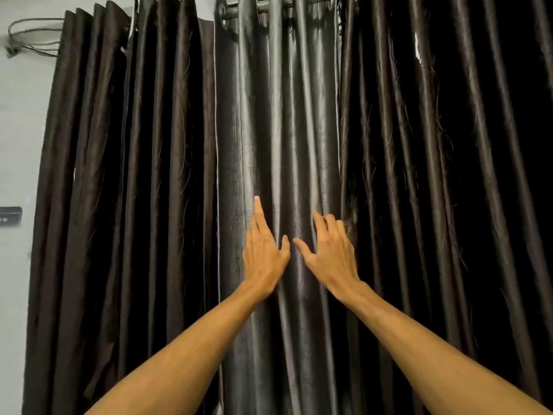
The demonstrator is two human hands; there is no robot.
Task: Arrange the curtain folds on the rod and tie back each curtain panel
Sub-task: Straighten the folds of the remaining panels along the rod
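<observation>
Dark brown satin curtains hang in vertical folds from a metal rod (302, 0) at the top. A greyer, shinier middle panel (278, 115) hangs between a left panel (128, 175) and a right panel (449, 175). My left hand (263, 250) lies flat on the middle panel with its index finger stretched upward. My right hand (332, 250) rests beside it, thumb spread out, fingertips bent into the fold at the middle panel's right edge. Whether those fingers grip the cloth is hidden.
A white wall (21, 130) stands left of the curtains. A coil of wire (33, 37) hangs on it near the top, and a dark wall plate (10, 216) sits lower down. The right panel has frayed threads and a small tear (419, 52).
</observation>
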